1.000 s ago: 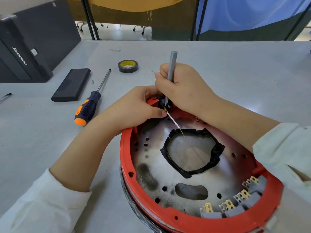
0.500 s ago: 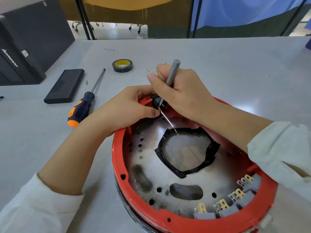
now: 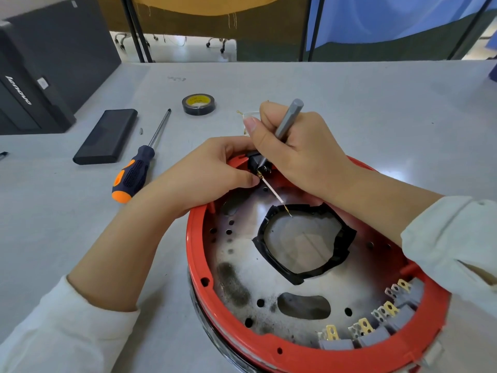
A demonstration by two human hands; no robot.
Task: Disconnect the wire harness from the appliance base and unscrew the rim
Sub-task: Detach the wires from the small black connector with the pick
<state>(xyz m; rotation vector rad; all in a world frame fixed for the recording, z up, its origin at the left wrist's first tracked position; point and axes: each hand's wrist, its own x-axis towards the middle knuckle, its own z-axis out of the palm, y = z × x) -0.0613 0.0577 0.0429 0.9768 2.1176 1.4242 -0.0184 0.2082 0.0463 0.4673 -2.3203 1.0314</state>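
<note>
The base (image 3: pixel 309 265) lies upside down at the near right of the table (image 3: pixel 349 103), its red rim (image 3: pixel 193 254) uppermost. At the far edge of the rim sits a small black connector (image 3: pixel 255 161), with a thin wire (image 3: pixel 274 193) running from it toward the taped hole (image 3: pixel 304 238) in the metal plate.

The left hand (image 3: pixel 212 170) curls over the rim from the left, thumb and fingers pinching at the connector. The right hand (image 3: pixel 295 149) grips a slim grey tool (image 3: pixel 287 119) like a pen, its tip set down at the connector; the tip itself is hidden between the fingers.

The main risk, I judge, is a slip: the tool is steep and the contact tiny, so too much push could drive the tip off the terminal into the left thumb right beside it. Prying sideways could bend the brass terminal or snap the thin wire instead of freeing it. Pulling on the wire and not the connector could tear it out.

The rim looks not yet unscrewed; the orange-handled screwdriver (image 3: pixel 134 176) lies unused to the left, beside a black case (image 3: pixel 107 135) and a tape roll (image 3: pixel 198 104).
</note>
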